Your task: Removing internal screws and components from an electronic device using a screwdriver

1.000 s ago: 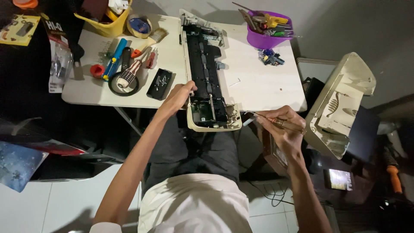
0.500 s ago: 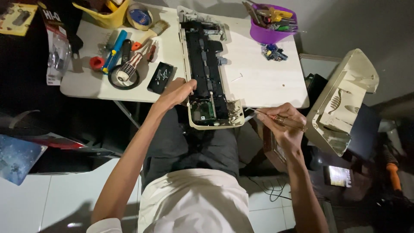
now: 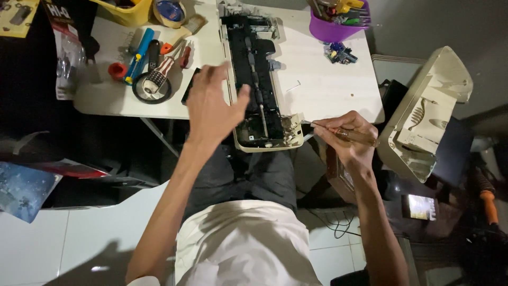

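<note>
The right hand has its grip closed around a thin screwdriver, whose metal tip points left at the near right corner of the opened printer chassis. The left hand hovers above the chassis's left edge, fingers loosely spread, holding nothing. The chassis lies lengthwise on the white counter, its near end overhanging the person's lap. A purple cup of tools stands at the far right; a cream printer cover rests off the counter's right side.

Left hand blurs above the tabletop, covering a dark flat object; the purple cup and yellow bin are cut off, top edge, apparently.
</note>
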